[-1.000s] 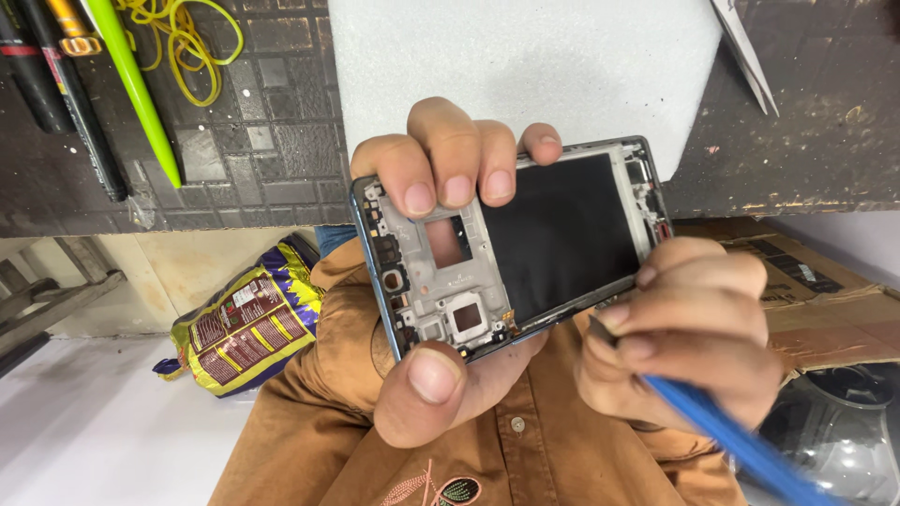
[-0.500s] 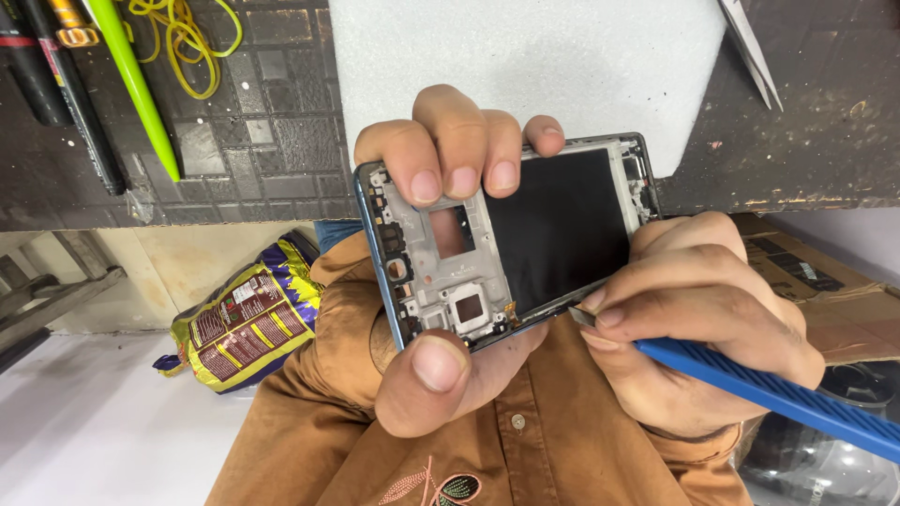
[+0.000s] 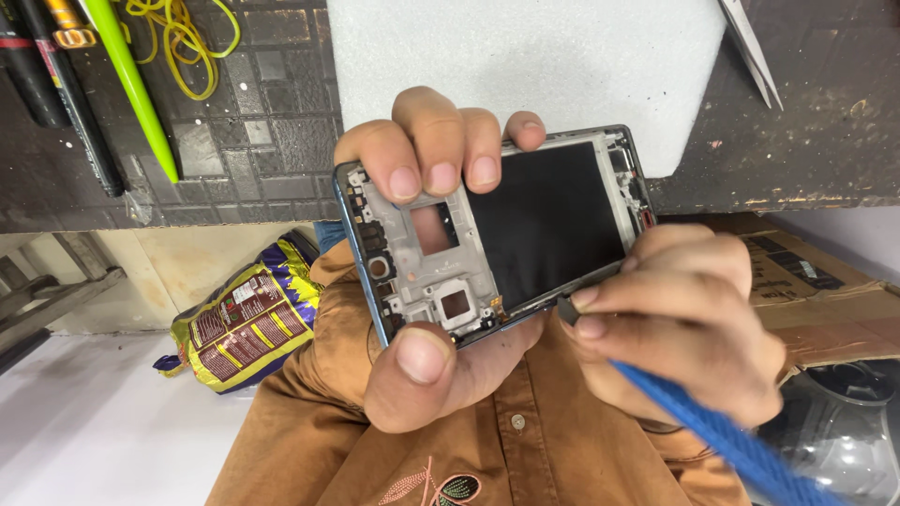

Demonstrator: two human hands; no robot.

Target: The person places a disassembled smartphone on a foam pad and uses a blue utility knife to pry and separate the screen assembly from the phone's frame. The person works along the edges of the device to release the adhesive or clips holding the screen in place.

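left hand (image 3: 422, 309) grips one opened blue-rimmed phone frame (image 3: 497, 234) | right hand (image 3: 680, 319) pinches one blue-handled tool (image 3: 722, 440) at its edge | behind: white foam sheet (image 3: 525, 66), green pen (image 3: 131, 84), one snack packet (image 3: 248, 323)

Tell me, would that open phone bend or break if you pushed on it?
The phone probably stays stiff: a metal-looking frame rims it. Its bared small parts look fragile, so pushing there could break them. Left hand pinches its edges, suggesting it is light.

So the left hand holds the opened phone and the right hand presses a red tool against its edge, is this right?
Not quite: the tool is blue, not red, as the head view shows. The left hand holds the opened phone, and the right hand presses the tool against its edge.
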